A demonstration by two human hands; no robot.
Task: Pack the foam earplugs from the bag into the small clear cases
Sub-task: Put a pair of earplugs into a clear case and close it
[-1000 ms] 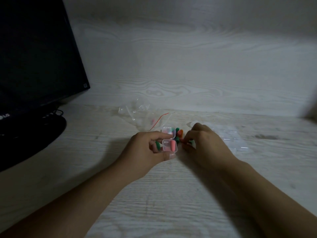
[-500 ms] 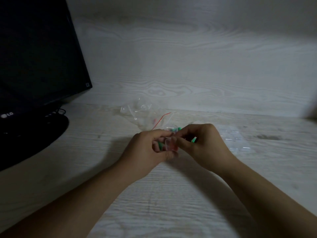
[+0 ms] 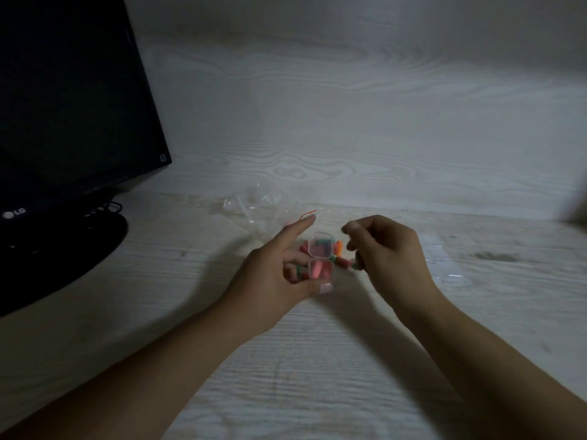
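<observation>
My left hand (image 3: 273,271) holds a small clear case (image 3: 321,260) that lies open, its thumb under the near half, which has pink earplugs in it. The lid half points away, and the index finger stretches out above it. Loose earplugs (image 3: 341,260), orange, green and red, lie on the table right behind and beside the case. My right hand (image 3: 387,249) hovers just right of the case with fingers curled; whether it grips an earplug is hidden. A clear zip bag (image 3: 257,206) with a red seal line lies behind my left hand.
A black monitor (image 3: 70,100) on a round base (image 3: 57,249) fills the left side. Another clear plastic bag (image 3: 444,265) lies flat to the right of my right hand. A pale wood-grain wall rises behind the table (image 3: 317,360).
My right hand had its fingers at the case half a second ago; it has now drawn back to the right. The case shows open again and my left index finger has straightened.
</observation>
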